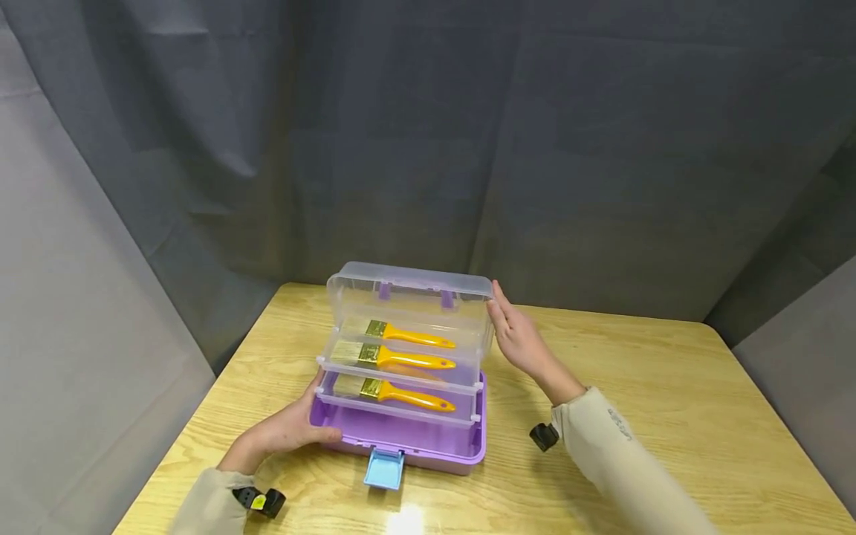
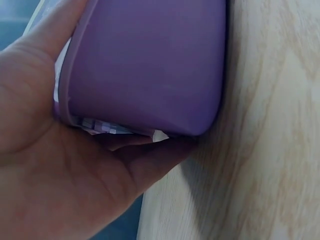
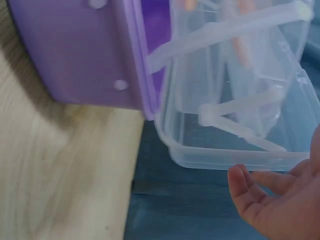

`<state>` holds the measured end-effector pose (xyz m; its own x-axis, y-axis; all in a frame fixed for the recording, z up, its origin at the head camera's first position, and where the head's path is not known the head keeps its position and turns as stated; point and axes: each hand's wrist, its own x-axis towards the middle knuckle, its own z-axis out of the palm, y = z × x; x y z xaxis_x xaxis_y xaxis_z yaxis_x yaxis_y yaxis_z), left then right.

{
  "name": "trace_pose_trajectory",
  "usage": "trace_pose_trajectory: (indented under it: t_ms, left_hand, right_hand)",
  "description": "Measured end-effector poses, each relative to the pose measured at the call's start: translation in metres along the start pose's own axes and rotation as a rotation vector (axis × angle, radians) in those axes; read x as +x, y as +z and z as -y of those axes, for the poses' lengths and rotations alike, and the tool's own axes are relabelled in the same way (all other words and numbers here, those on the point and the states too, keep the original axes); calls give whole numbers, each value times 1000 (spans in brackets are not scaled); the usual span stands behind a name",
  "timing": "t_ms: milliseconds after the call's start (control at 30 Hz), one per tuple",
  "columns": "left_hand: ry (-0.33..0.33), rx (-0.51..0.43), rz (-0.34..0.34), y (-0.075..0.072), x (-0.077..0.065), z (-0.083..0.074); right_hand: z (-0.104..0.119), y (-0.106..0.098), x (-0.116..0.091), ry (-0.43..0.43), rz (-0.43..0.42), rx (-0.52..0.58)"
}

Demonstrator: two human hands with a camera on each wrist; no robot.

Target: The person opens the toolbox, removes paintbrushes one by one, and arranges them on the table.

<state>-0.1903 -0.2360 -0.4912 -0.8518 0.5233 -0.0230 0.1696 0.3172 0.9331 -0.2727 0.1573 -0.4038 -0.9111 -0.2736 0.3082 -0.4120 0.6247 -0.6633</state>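
A purple storage box (image 1: 435, 466) stands on the table with its clear lid (image 1: 414, 273) swung up at the back. Clear stepped trays (image 1: 401, 414) are fanned out above its base, bearing three flat paintbrushes with yellow handles, the lowest paintbrush (image 1: 417, 397) in the front tray. My left hand (image 1: 287, 427) grips the box's left end, thumb at the front and fingers round behind, as the left wrist view shows around the purple wall (image 2: 150, 60). At the lid's right side, my right hand (image 1: 521, 338) touches the edge with extended fingers. A light-blue latch (image 1: 384, 469) hangs down in front.
The pale wooden table (image 1: 642, 386) extends to the right of the box. A dark grey cloth (image 1: 428, 148) hangs behind the table's back edge, with lighter panels (image 1: 80, 297) on both sides. White hinge arms (image 3: 240, 30) link the trays at the box's end.
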Motion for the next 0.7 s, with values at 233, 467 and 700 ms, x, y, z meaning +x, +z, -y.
trace_pose_trajectory:
  t_ms: [233,467,700]
  left_hand:
    - [-45,51,-6,0,-1,-2]
    - [-116,92,-14,3,0,-5]
    - [-118,61,-27,4,3,-3]
  right_hand:
    - [-20,15,2,76,3,49]
    - [-42,28,4,183,34,269]
    - [-69,47,0,180,161,483]
